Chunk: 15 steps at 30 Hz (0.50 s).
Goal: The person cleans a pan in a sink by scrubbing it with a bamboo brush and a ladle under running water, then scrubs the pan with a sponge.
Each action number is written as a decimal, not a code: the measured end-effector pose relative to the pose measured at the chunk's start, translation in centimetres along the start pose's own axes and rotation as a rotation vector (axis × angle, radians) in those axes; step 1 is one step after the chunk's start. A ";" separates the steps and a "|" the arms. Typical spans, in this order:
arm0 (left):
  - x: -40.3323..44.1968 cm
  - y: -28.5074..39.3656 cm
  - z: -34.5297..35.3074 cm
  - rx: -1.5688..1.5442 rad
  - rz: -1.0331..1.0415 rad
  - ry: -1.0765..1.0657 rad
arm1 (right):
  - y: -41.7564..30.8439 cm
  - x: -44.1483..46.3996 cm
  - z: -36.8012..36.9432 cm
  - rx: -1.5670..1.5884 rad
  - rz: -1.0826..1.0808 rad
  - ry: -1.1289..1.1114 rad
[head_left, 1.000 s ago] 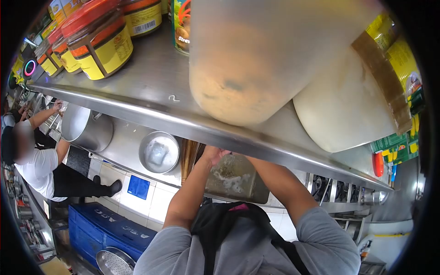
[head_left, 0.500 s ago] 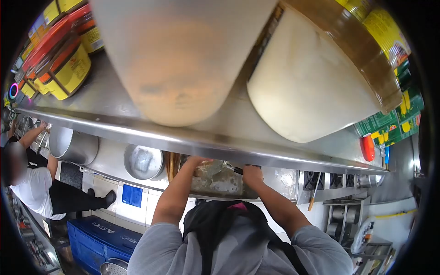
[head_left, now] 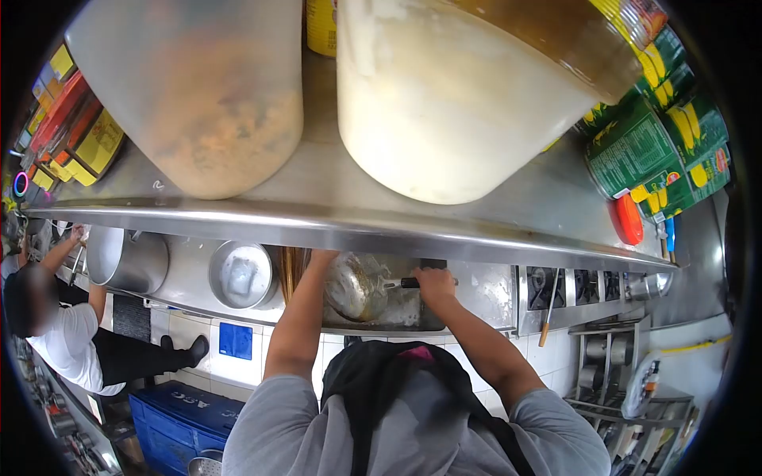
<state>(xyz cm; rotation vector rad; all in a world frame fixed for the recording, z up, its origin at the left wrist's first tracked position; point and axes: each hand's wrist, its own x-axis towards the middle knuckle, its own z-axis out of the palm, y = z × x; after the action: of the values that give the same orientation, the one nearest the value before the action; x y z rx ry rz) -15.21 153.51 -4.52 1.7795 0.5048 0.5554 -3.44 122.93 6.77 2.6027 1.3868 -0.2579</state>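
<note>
My right hand (head_left: 436, 287) is wrapped round the black handle (head_left: 409, 282) of a round metal pan (head_left: 348, 287). The pan is tilted over a rectangular sink (head_left: 381, 324) with cloudy, foamy water. My left hand (head_left: 324, 255) is at the pan's upper left side, mostly hidden under the steel shelf edge, so its fingers do not show. Left of my left forearm stand thin brown sticks (head_left: 291, 270), bundled upright. A round metal basin (head_left: 242, 274) with something pale and translucent in it lies further left.
A steel shelf (head_left: 317, 218) crosses above my hands, bearing two large plastic tubs (head_left: 444, 119), jars and green cans (head_left: 635, 147). At left are a big pot (head_left: 131, 260) and another person (head_left: 67, 337). Stove burners (head_left: 544, 287) stand right; a blue chest (head_left: 178, 416) is below.
The pan has come up into view above the water, with my right hand on its handle. My left hand has slipped further under the shelf edge. The whole view has shifted right.
</note>
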 end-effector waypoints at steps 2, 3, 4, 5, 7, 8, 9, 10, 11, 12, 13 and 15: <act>-0.8 2.2 -0.1 0.031 0.073 -0.021 | 0.0 -0.6 -0.8 0.006 0.045 -0.128; -2.0 8.4 -0.3 -0.314 -0.296 -0.030 | 0.4 -1.4 -0.9 0.044 0.016 -0.150; -2.8 11.9 -0.6 -0.658 -0.666 -0.033 | 0.6 -2.2 -0.9 0.081 -0.016 -0.172; -2.8 11.4 -0.8 -0.656 -0.671 -0.027 | 0.7 -2.7 -0.7 0.084 -0.022 -0.175; -2.3 9.7 -1.1 -0.668 -0.550 0.013 | 0.8 -4.1 -0.1 0.258 0.028 -0.325; -1.6 9.4 -1.4 -0.673 -0.587 0.042 | 0.7 -4.9 0.6 0.254 0.023 -0.328; -1.6 10.0 -1.8 -0.676 -0.588 0.047 | 0.6 -5.7 1.6 0.330 -0.021 -0.299; -1.6 10.5 -2.2 -0.638 -0.581 -0.034 | 0.7 -6.0 2.6 0.407 -0.063 -0.269; -1.6 10.7 -2.4 -0.597 -0.574 -0.116 | 0.8 -6.0 2.7 0.407 -0.064 -0.269; -1.5 10.2 -2.4 -0.595 -0.574 -0.116 | 0.7 -5.9 3.0 0.594 0.006 -0.435; -1.4 9.6 -2.3 -0.624 -0.576 -0.111 | 0.6 -5.9 3.2 0.782 0.078 -0.602; -1.4 8.8 -1.8 -0.647 -0.581 -0.112 | 0.3 -6.4 2.0 1.004 0.172 -0.720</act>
<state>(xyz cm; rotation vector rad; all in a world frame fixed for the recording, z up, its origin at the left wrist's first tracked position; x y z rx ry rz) -16.94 151.77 4.22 0.9758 0.6427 0.1707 -6.88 117.15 6.42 2.6997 0.8388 -2.0485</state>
